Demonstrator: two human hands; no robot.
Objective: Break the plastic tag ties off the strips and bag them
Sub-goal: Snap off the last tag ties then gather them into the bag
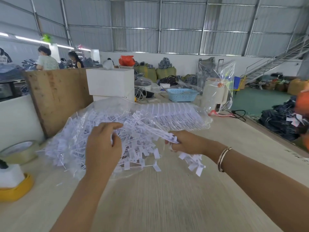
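Over the pale wooden tabletop (167, 198), the left hand (102, 148) hovers with fingers loosely curled over the loose tag ties (80, 141) heaped in a clear plastic bag (117, 104), while the right hand (185, 143) grips a bunched strip of tag ties (160, 131) just beside the heap.

bare forearms, a thin two-tone bangle (224, 159) on the right wrist.
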